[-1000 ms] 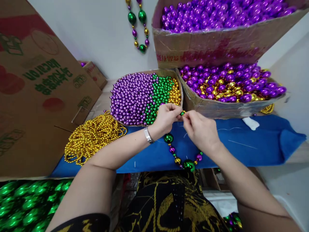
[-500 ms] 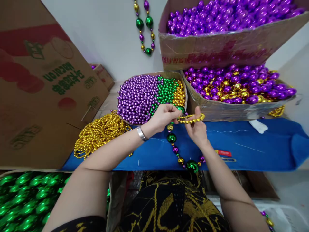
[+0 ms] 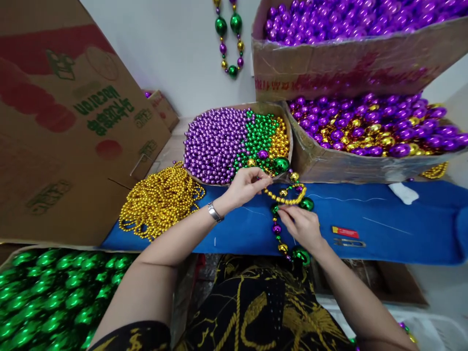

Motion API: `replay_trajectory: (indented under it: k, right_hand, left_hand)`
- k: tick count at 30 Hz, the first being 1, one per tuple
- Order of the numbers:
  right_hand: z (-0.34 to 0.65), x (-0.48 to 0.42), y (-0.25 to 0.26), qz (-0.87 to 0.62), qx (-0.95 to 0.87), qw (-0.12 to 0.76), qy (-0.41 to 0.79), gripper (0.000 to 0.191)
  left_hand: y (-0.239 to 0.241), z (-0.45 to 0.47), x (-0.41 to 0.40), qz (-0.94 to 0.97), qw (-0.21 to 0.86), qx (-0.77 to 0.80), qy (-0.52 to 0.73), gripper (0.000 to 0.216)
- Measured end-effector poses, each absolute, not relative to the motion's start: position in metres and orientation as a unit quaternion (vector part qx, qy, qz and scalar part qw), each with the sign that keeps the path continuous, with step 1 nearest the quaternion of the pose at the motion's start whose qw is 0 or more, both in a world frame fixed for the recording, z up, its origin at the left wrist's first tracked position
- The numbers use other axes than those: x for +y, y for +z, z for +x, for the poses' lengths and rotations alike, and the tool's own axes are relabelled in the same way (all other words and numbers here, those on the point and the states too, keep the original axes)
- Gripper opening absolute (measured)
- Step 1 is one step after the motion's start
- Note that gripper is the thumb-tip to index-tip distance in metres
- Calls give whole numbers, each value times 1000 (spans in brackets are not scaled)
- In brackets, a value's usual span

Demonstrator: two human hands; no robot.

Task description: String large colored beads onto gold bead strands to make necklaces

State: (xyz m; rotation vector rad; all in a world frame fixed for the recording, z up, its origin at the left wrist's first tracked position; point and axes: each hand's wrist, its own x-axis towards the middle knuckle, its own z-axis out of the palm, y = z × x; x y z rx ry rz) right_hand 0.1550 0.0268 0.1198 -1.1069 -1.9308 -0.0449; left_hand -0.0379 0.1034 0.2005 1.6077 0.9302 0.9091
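My left hand [image 3: 251, 185], with a silver watch at the wrist, pinches near one end of a small loop of gold beads [image 3: 284, 200]. The loop sticks out to the right over the blue cloth. Just below it, my right hand [image 3: 302, 225] has thumb and fingertips closed at a green bead on a strung necklace [image 3: 277, 228] of green, purple and gold beads. Part of that necklace hangs down to the cloth's front edge; another part runs up to a green bead [image 3: 281, 165] over the box of small beads. The exact fingertip contact is partly hidden.
Past my hands stands a box of small purple, green and gold beads [image 3: 215, 141]. A heap of gold bead strands [image 3: 161, 202] lies left. Boxes of larger purple beads [image 3: 365, 63] rise at right. Thread snips [image 3: 349, 242] and a red-yellow packet [image 3: 344, 231] lie on the blue cloth [image 3: 387, 214].
My right hand has come out of the gold bead loop and moved down to the necklace. My left hand has moved slightly down. The view has shifted a little.
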Motion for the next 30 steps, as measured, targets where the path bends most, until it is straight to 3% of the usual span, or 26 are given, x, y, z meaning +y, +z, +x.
replay_trajectory:
  k: [3, 6, 10, 14, 18, 20, 24, 30]
  right_hand:
    - [156, 5, 126, -442, -762, 473, -26, 15]
    - [148, 8, 127, -461, -753, 466, 53, 17]
    - [137, 27, 116, -504, -745, 394, 188, 36]
    - [140, 42, 109, -522, -670, 416, 324, 59]
    - [138, 45, 107, -503, -633, 391, 439, 40]
    - [130, 43, 107, -491, -598, 391, 500, 39]
    - [111, 41, 111, -488, -468, 452, 582, 45]
    - [104, 40, 118, -484, -371, 476, 634, 44]
  left_hand:
    - [186, -40, 94, 675, 529, 383, 342, 25]
    - [171, -41, 83, 663, 547, 384, 337, 27]
    - [156, -46, 71, 634, 579, 396, 325, 29]
    - [145, -53, 65, 580, 621, 416, 325, 30]
    - [138, -56, 63, 525, 656, 415, 348, 32]
    - [137, -55, 62, 524, 660, 408, 352, 32]
    - [136, -56, 60, 573, 631, 402, 335, 34]
    - [137, -58, 53, 702, 485, 415, 316, 29]
